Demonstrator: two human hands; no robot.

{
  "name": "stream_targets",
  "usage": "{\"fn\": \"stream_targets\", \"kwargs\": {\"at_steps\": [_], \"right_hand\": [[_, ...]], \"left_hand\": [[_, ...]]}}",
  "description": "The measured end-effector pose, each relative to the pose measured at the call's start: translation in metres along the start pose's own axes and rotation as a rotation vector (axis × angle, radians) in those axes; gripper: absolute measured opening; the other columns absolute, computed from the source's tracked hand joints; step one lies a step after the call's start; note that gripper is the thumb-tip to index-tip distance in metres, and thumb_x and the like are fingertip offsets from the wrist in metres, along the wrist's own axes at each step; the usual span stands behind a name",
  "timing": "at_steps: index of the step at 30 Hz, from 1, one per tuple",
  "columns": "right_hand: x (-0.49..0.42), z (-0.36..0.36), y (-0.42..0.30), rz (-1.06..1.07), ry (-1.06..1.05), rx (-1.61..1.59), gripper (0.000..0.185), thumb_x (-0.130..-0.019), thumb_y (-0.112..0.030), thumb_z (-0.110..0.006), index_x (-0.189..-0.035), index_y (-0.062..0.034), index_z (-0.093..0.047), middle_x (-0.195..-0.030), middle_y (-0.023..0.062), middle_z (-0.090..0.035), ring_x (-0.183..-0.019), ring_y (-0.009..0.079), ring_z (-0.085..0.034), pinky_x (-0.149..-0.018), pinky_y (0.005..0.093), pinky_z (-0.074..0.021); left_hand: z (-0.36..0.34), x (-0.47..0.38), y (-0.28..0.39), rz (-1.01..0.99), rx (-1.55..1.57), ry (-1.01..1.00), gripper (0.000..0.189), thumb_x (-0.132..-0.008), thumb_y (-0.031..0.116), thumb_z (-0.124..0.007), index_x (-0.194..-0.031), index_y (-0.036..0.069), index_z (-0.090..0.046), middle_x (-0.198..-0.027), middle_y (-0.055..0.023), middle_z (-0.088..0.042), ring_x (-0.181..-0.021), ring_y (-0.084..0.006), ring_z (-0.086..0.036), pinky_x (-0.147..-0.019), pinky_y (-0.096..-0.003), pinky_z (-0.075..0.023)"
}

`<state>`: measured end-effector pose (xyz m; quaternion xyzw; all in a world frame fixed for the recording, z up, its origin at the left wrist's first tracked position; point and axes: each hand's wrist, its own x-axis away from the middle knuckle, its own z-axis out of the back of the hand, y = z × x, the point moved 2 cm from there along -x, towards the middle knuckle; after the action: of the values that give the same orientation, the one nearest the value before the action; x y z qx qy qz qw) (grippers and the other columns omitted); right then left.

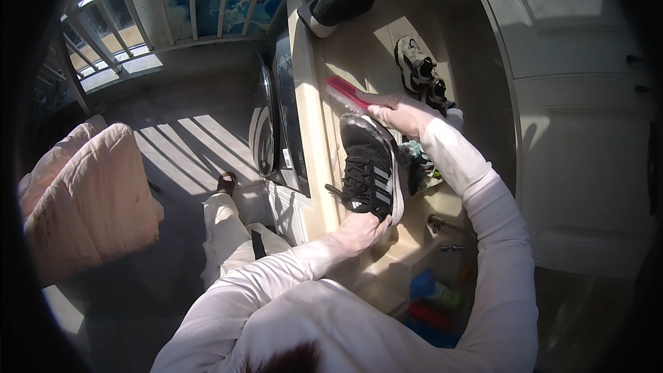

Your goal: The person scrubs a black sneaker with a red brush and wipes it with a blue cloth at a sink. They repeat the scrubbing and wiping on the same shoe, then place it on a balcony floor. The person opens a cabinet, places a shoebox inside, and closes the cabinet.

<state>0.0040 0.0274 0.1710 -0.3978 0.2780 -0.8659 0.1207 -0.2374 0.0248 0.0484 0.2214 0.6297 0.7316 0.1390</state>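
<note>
A black Adidas sneaker (365,166) with white stripes and dark laces is held over the cream counter, toe pointing away from me. My left hand (362,232) grips it at the heel end, with some fingers hidden by the shoe. In my right hand (396,113) is a scrub brush (346,94) with a red back and white bristles. The brush is just beyond the toe, bristles facing down and to the left; whether they touch the shoe I cannot tell. Foam or a wet sheen shows along the toe's edge.
A black shoe (343,4) lies at the counter's far end, with a pair of white-and-black sneakers (414,65) at the right. Nearer me are a brass tap (449,224) and a basin (386,290). A front-loading washer (282,119) stands under the counter; a pink cloth (96,197) hangs at left.
</note>
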Motion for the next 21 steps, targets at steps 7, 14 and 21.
{"fn": "stream_targets", "kwargs": {"at_steps": [7,14,21], "right_hand": [[0.177,-0.066,0.188,-0.18,0.471,-0.627,0.056,-0.114,-0.027,-0.051,-0.166,-0.0206,-0.033,-0.068,-0.0074,-0.041,-0.05,0.0029,-0.033,-0.041,0.0234,-0.0281],[0.225,-0.362,0.466,-0.73,0.836,-0.304,0.032,-0.106,-0.04,-0.064,-0.113,-0.0087,-0.063,-0.078,0.0071,-0.064,-0.065,0.0255,-0.062,-0.057,0.0425,-0.0502],[0.173,-0.437,0.475,-0.613,0.421,-0.238,0.063,-0.104,-0.06,-0.053,-0.121,-0.0002,-0.062,-0.106,0.028,-0.073,-0.104,0.0464,-0.071,-0.088,0.0503,-0.0565]], "left_hand": [[0.01,0.005,0.017,-0.011,-0.031,0.108,0.059,-0.108,0.048,-0.052,-0.085,-0.002,-0.073,-0.073,-0.0264,-0.068,-0.074,-0.0433,-0.071,-0.07,-0.0504,-0.0573],[0.001,0.007,0.019,0.204,0.008,0.128,0.046,-0.102,0.047,-0.062,-0.107,0.003,-0.074,-0.081,-0.0224,-0.071,-0.078,-0.0406,-0.068,-0.075,-0.0493,-0.0523],[-0.012,0.006,0.006,0.289,-0.119,0.317,0.036,-0.099,0.035,-0.074,-0.106,-0.001,-0.073,-0.087,-0.0151,-0.073,-0.079,-0.0262,-0.068,-0.074,-0.0417,-0.0523]]}}
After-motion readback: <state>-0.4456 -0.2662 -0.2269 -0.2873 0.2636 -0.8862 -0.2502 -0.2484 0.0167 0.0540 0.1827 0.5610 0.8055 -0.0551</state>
